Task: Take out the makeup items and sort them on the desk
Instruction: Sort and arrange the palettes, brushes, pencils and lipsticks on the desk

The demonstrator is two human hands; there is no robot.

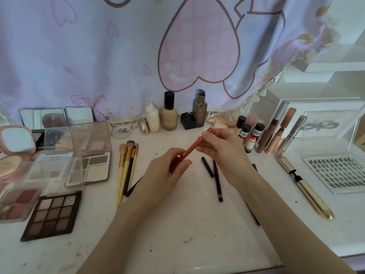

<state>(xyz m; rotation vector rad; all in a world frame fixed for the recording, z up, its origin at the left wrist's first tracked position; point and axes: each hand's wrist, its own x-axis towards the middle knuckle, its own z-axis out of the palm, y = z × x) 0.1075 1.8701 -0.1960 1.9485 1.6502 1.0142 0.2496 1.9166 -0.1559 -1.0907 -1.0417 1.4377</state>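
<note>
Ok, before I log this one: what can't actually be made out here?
All from the head view:
- Red pencil: its lower end is wrapped by the left hand, its lettering partly covered by the right hand.
- Black pencil: mostly under the right forearm.
- Small red bottles: labels too small to read fully.
- Lash tray: cut off by the right edge.
- Left palettes: blurred, cut by the left edge.
</note>
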